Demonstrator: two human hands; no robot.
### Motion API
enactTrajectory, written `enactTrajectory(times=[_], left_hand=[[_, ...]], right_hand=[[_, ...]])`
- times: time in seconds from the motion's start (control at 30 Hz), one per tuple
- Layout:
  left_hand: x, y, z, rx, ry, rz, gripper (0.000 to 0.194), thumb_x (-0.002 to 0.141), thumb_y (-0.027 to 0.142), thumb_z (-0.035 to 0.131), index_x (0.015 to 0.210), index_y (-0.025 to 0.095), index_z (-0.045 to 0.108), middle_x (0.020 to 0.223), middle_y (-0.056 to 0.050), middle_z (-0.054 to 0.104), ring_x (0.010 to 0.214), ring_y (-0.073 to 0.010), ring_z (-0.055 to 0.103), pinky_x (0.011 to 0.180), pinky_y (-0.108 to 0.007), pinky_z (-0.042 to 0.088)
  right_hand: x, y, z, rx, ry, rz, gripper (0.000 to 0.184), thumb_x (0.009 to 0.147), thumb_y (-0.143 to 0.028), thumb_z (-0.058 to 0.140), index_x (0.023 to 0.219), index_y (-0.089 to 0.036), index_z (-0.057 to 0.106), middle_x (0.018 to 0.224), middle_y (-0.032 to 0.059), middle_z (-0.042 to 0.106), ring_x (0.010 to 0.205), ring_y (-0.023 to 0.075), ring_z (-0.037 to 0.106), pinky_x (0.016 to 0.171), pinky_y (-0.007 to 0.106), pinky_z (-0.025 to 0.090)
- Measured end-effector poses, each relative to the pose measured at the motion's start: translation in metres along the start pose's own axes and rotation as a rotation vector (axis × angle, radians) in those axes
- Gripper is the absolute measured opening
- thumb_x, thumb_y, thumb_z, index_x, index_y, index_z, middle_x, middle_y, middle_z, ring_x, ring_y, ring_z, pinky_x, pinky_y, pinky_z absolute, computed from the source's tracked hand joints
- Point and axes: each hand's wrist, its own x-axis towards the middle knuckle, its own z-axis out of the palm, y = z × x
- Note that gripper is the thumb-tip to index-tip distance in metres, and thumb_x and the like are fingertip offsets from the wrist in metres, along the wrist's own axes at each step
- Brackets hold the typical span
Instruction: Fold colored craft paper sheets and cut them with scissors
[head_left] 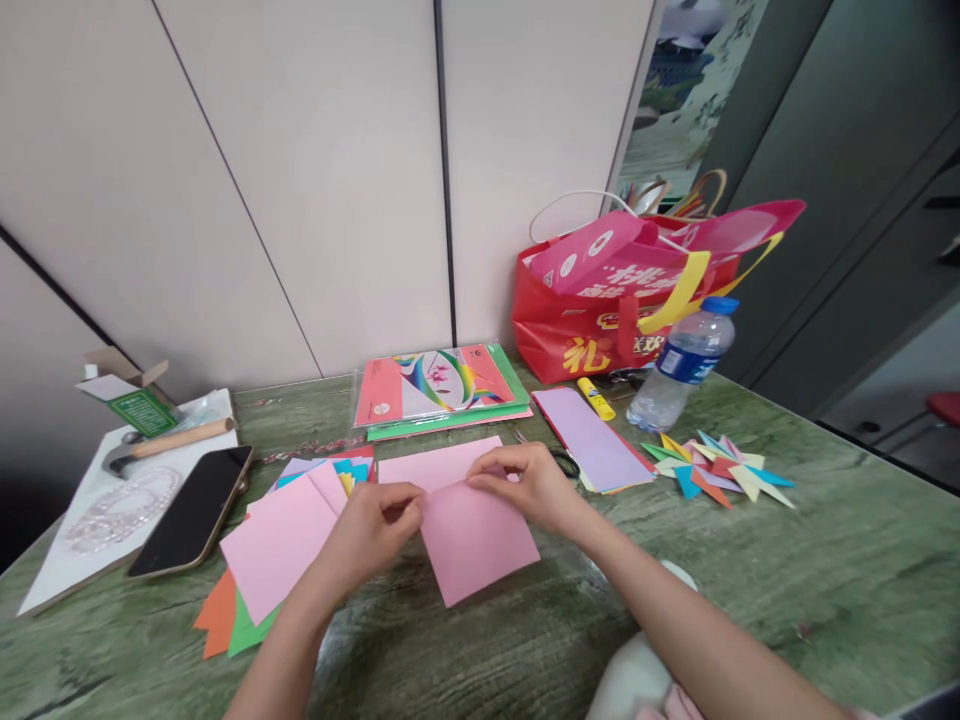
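A pink paper sheet (472,535) lies on the green table (825,580) in front of me, its top part folded over. My left hand (375,525) pinches the sheet's left edge with closed fingers. My right hand (525,485) presses and pinches the fold at the sheet's top edge. Under my left forearm lies a second pink sheet (281,545) atop a stack of coloured papers (229,620).
A pack of coloured paper (439,385) lies behind the sheet. Scissors (562,462), a lilac sheet (596,450), a glue stick (596,398), a water bottle (682,365), folded paper pieces (716,470) and a red bag (622,300) sit right. A phone (193,508) and hammer (161,443) lie left.
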Motion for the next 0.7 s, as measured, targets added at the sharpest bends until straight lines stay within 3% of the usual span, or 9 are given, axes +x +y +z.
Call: enactTrajectory(times=[0.1,0.2,0.27,0.33,0.4,0.47,0.53,0.6,0.7], left_hand=[[-0.002,-0.002,-0.014,-0.007,0.052,-0.054,0.021,0.071,0.022,0.044,0.061,0.016,0.062,0.059,-0.001,0.065,0.059,-0.0162,0.058,0.056,-0.024,0.043],[-0.003,-0.003,-0.026,-0.086,0.214,-0.137,0.020,0.072,0.029,0.048,0.068,0.016,0.062,0.061,-0.003,0.067,0.061,-0.0178,0.061,0.061,-0.028,0.046],[-0.002,-0.002,-0.026,-0.189,0.281,-0.152,0.025,0.073,0.036,0.049,0.076,0.015,0.062,0.068,-0.006,0.068,0.063,-0.0188,0.063,0.063,-0.030,0.048],[-0.001,0.000,-0.018,-0.220,0.256,-0.147,0.030,0.072,0.039,0.051,0.084,0.015,0.063,0.076,-0.007,0.068,0.065,-0.0194,0.063,0.061,-0.030,0.048],[0.000,0.002,-0.007,-0.149,0.155,-0.122,0.029,0.070,0.039,0.054,0.086,0.017,0.064,0.078,-0.006,0.068,0.067,-0.0195,0.061,0.058,-0.028,0.046],[0.002,0.003,0.001,-0.075,0.027,-0.080,0.022,0.069,0.035,0.056,0.078,0.018,0.067,0.073,-0.004,0.068,0.067,-0.0190,0.059,0.058,-0.026,0.043],[0.002,0.001,-0.002,-0.049,-0.024,-0.050,0.018,0.069,0.032,0.056,0.070,0.019,0.069,0.070,-0.003,0.068,0.067,-0.0186,0.058,0.058,-0.025,0.041],[-0.002,-0.003,-0.018,-0.038,0.082,-0.065,0.018,0.069,0.032,0.056,0.068,0.020,0.069,0.072,-0.002,0.068,0.068,-0.0189,0.057,0.059,-0.024,0.041],[-0.014,-0.016,-0.058,-0.004,0.339,-0.212,0.020,0.065,0.035,0.058,0.074,0.021,0.070,0.074,-0.002,0.068,0.070,-0.0196,0.055,0.059,-0.024,0.039]], right_hand=[[0.003,0.008,-0.009,0.022,0.065,0.037,0.011,0.072,-0.027,0.061,0.069,-0.018,0.067,0.069,0.0012,0.068,0.062,0.0139,0.056,0.056,0.023,0.038],[0.005,0.014,-0.014,0.038,0.182,0.104,0.012,0.070,-0.028,0.061,0.071,-0.017,0.066,0.069,0.0020,0.066,0.058,0.0130,0.054,0.053,0.023,0.038],[0.005,0.015,-0.012,0.049,0.187,0.124,0.013,0.070,-0.028,0.062,0.072,-0.016,0.066,0.070,0.0023,0.066,0.058,0.0128,0.054,0.052,0.023,0.038],[0.003,0.012,-0.005,0.062,0.105,0.113,0.012,0.069,-0.028,0.062,0.073,-0.017,0.066,0.072,0.0023,0.066,0.060,0.0130,0.054,0.053,0.022,0.038],[0.000,0.008,0.006,0.064,-0.005,0.105,0.012,0.069,-0.028,0.063,0.073,-0.017,0.066,0.070,0.0016,0.066,0.059,0.0121,0.054,0.052,0.022,0.038],[-0.002,0.005,0.016,0.092,-0.037,0.126,0.017,0.067,-0.028,0.064,0.079,-0.017,0.065,0.067,0.0001,0.064,0.051,0.0096,0.050,0.047,0.020,0.036],[-0.003,0.005,0.022,0.154,-0.027,0.150,0.023,0.072,-0.031,0.059,0.091,-0.017,0.061,0.061,-0.0018,0.061,0.046,0.0088,0.050,0.044,0.020,0.037],[-0.002,0.008,0.023,0.185,0.004,0.134,0.026,0.080,-0.031,0.049,0.100,-0.017,0.056,0.065,-0.0007,0.063,0.052,0.0108,0.056,0.052,0.022,0.045],[-0.001,0.020,0.021,-0.024,0.014,0.016,0.025,0.082,-0.026,0.047,0.103,-0.017,0.056,0.092,0.0071,0.066,0.086,0.0175,0.061,0.080,0.033,0.046]])
